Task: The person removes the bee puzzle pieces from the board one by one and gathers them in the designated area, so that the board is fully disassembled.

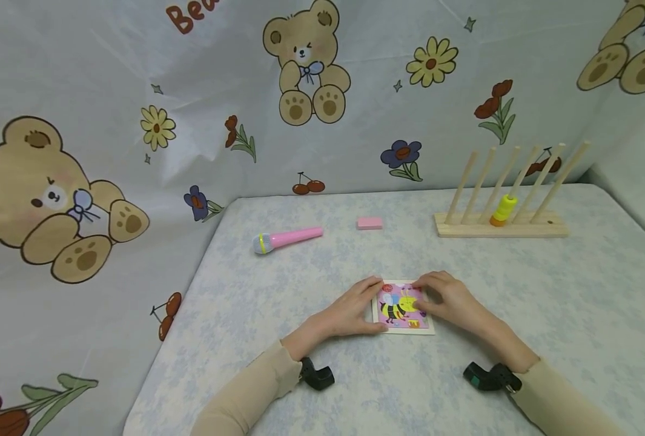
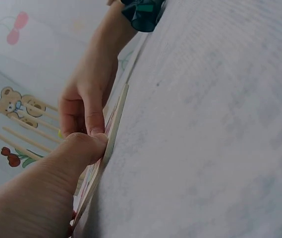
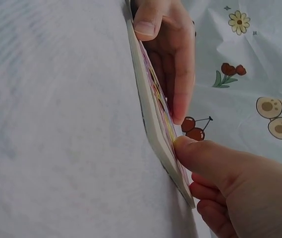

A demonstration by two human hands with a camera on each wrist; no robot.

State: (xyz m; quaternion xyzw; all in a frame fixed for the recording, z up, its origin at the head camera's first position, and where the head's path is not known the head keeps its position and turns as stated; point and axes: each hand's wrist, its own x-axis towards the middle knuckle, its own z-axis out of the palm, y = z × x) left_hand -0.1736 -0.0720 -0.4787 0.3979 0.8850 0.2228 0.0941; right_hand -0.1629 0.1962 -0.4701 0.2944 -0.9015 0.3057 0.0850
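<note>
A small square bee puzzle in a pale wooden frame lies low over the tabletop between both hands. My left hand spans its left side and holds the frame, thumb at the near corner and fingers at the far corner. From the other side my right hand curls over the puzzle, fingertips at the far right corner. The right thumb rests on the picture near the right edge, seen in the right wrist view. In the left wrist view, the left thumb lies over the frame's edge.
On the patterned tabletop, a pink toy microphone lies at the back left. A pink block sits right of it. A wooden peg stand with yellow and orange beads stands at the back right, before a bear-print cloth.
</note>
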